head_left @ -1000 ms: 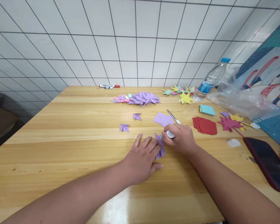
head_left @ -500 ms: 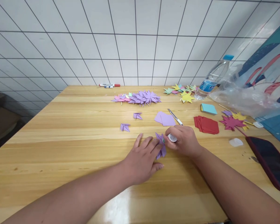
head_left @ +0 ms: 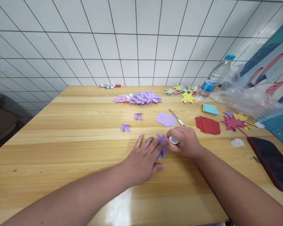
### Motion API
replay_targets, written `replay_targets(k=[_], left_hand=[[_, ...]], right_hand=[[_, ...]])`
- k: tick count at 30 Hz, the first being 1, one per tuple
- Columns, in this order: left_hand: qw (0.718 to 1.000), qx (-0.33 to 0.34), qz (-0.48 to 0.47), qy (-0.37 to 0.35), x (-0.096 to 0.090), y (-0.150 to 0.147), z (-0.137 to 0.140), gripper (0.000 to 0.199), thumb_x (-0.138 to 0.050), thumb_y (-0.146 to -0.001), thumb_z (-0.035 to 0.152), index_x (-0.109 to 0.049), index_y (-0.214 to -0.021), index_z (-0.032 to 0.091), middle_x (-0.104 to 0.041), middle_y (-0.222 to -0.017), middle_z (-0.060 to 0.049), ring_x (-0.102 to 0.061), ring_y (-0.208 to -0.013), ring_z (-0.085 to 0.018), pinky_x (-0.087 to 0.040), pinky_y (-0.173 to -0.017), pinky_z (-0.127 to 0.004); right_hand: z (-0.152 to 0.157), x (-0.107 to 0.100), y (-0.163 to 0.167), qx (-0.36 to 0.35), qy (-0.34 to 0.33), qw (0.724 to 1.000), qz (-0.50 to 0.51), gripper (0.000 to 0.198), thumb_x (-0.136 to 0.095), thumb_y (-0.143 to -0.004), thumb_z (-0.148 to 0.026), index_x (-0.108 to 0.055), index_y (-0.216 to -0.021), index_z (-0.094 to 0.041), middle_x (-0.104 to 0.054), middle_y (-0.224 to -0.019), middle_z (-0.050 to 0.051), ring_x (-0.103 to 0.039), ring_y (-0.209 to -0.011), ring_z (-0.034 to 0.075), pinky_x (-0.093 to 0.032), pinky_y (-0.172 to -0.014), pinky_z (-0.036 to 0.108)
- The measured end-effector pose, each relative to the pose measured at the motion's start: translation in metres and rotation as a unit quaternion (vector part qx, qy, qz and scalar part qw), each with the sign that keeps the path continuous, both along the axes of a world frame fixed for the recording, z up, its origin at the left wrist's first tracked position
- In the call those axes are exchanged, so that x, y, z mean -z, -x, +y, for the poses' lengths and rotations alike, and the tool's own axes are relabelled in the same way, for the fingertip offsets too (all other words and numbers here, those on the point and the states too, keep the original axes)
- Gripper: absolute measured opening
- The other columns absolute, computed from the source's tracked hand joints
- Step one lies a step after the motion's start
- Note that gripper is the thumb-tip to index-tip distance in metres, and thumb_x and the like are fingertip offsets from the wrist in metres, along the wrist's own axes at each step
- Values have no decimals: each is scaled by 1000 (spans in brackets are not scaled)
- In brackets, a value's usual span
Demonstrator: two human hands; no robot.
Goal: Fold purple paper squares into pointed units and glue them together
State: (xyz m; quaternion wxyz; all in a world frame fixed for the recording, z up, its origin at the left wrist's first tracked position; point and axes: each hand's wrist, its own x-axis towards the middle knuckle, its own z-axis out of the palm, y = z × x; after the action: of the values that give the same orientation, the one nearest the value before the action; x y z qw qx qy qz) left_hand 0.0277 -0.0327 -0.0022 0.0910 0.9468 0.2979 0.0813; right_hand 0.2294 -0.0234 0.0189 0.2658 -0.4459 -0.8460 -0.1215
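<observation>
My left hand [head_left: 143,160] lies palm down with fingers spread, its fingertips pressing a folded purple paper piece [head_left: 160,137] onto the table. Part of that paper is hidden beneath the fingers. In my right hand [head_left: 185,142] is a glue stick [head_left: 173,140], its round white end facing up and its lower end at the paper's right side. Two smaller folded purple pieces, one nearer [head_left: 125,128] and one farther [head_left: 138,116], lie beyond my left hand. Flat purple paper squares [head_left: 169,120] rest past my right hand, beside a utility knife [head_left: 176,117].
Purple paper leaves [head_left: 145,98] are piled at the back. To the right lie red squares [head_left: 207,125], blue squares [head_left: 210,109], a crimson paper leaf [head_left: 233,123], a translucent white cap [head_left: 237,142] and a phone [head_left: 272,163]. A water bottle [head_left: 213,80] stands by the tiled wall; markers [head_left: 110,86] lie back left.
The glue stick's lower end has shifted very slightly at the paper's right side. My left hand stays on the paper, and the view has moved a touch.
</observation>
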Motion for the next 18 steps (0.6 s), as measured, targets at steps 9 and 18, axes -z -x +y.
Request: replay_targets(k=[9, 18], left_hand=[[1000, 5, -7, 20, -4, 0, 2, 53, -32, -87, 53, -35, -132, 25, -43, -132, -3, -30, -125, -23, -7, -110, -47], [999, 5, -16, 31, -4, -3, 4, 55, -38, -85, 51, -32, -133, 25, -43, -131, -5, -31, -124, -24, -11, -109, -49]], right_hand=[[-2, 1, -6, 67, -29, 992, 99, 21, -49, -81, -31, -58, -66, -18, -62, -58, 0, -53, -53, 11, -34, -55, 22], [6, 11, 4, 90, 0, 996, 17, 27, -48, -82, -38, -59, -68, -19, -61, -60, 1, -54, -59, 12, -29, -55, 24]])
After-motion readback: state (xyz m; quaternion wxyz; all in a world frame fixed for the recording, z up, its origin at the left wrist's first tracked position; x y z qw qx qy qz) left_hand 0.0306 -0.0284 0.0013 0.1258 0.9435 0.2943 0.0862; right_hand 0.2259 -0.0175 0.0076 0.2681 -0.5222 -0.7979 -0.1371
